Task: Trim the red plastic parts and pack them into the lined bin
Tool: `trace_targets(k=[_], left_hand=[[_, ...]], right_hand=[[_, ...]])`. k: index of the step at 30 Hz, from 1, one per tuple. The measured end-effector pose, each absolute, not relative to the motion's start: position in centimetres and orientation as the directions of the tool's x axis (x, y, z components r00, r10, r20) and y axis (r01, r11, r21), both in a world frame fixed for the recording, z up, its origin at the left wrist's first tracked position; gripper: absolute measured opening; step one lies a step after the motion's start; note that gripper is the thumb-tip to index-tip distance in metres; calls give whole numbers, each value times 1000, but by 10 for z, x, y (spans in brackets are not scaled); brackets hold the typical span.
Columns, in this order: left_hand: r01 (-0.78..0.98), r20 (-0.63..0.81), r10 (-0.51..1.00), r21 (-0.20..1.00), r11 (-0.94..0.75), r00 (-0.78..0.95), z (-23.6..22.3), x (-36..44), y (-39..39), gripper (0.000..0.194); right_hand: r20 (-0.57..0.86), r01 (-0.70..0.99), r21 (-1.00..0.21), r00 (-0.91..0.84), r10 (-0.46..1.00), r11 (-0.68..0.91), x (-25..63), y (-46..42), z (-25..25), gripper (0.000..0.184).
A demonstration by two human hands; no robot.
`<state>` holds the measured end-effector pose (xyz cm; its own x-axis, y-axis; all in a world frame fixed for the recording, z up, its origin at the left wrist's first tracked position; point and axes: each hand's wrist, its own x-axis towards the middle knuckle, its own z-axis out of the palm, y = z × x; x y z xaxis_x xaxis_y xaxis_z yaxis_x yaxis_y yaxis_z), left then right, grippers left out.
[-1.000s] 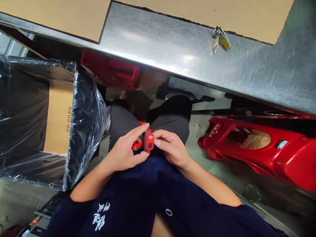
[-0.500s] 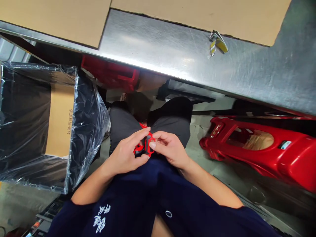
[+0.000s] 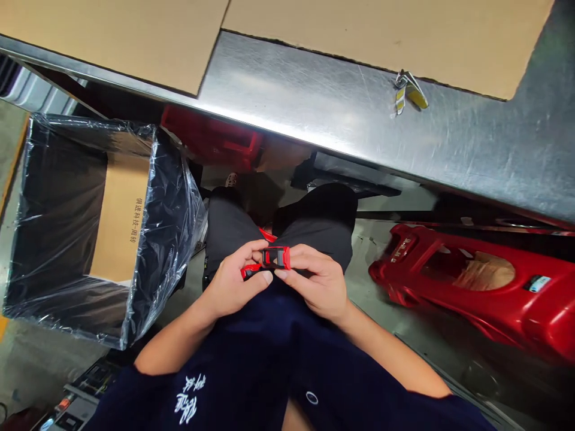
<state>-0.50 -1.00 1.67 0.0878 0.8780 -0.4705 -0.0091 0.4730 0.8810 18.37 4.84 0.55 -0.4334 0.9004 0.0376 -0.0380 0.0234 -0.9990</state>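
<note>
In front of my lap, a small red and black plastic part point(image 3: 276, 257) is pinched between my two hands. My left hand point(image 3: 236, 280) has its thumb and fingertips closed on the part's left end. My right hand point(image 3: 321, 282) grips the right end, thumb below and fingers above. Another red and black piece point(image 3: 250, 271) shows beside the left palm; whether it joins the held part I cannot tell. Behind the hands, a strip of red point(image 3: 268, 235) shows between the thighs, mostly hidden.
A dark bin lined with clear plastic point(image 3: 153, 239) stands at my left, cardboard inside. Ahead runs a metal table point(image 3: 323, 96) with cardboard sheets point(image 3: 381, 36) and a small yellow and metal object point(image 3: 409, 93). A red plastic stool point(image 3: 485, 287) lies on its side at right.
The red and black part has been turned in my fingers, from upright to lying crosswise. My right thumb has moved from its face to its lower edge. The view has shifted slightly.
</note>
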Motion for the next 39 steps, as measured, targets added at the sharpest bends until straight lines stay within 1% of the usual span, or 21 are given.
trace_targets(k=[4, 7, 9, 12, 15, 17, 20, 24, 29, 32, 35, 37, 39], left_hand=[[-1, -488, 872, 872, 489, 30, 24, 0, -10, 61], [93, -465, 885, 881, 464, -13, 30, 4, -11, 70], [201, -404, 912, 890, 409, -67, 32, 7, -11, 71], [356, -267, 957, 888, 291, -117, 33, 11, -12, 74], [469, -172, 975, 856, 218, -139, 30, 15, -13, 82], [515, -137, 978, 834, 198, -155, 28, 17, -14, 84], [528, -93, 982, 833, 167, -163, 24, 18, -14, 80], [483, -38, 991, 870, 98, -132, 19, 18, -13, 73], [461, 45, 993, 887, 9, -105, 16, 17, -12, 74], [506, 100, 991, 862, -40, -94, 15, 16, -12, 74], [566, 159, 984, 820, -87, -79, 13, 13, -13, 76], [599, 210, 975, 790, -131, -64, 11, 12, -13, 78], [627, 266, 963, 758, -181, -44, 8, 10, -13, 80]], right_hand=[[92, -50, -996, -439, 894, 78, 183, 46, 2, 27], [119, -50, -993, -427, 896, 109, 183, 45, -2, 23], [126, -50, -992, -416, 901, 116, 183, 45, -4, 21], [138, -54, -990, -407, 903, 127, 183, 45, -7, 19], [139, -26, -990, -402, 905, 141, 182, 45, -8, 14], [139, 6, -988, -400, 906, 154, 181, 45, -9, 13], [150, 31, -984, -396, 906, 176, 180, 45, -9, 14], [170, 59, -976, -386, 907, 208, 181, 44, -10, 15], [176, 114, -965, -392, 903, 238, 180, 43, -10, 18], [191, 102, -964, -386, 902, 247, 179, 43, -6, 25], [159, 82, -977, -344, 925, 198, 180, 44, 0, 32], [99, 67, -990, -315, 944, 126, 182, 44, 5, 30], [26, 43, -998, -318, 948, 42, 184, 44, 9, 24]])
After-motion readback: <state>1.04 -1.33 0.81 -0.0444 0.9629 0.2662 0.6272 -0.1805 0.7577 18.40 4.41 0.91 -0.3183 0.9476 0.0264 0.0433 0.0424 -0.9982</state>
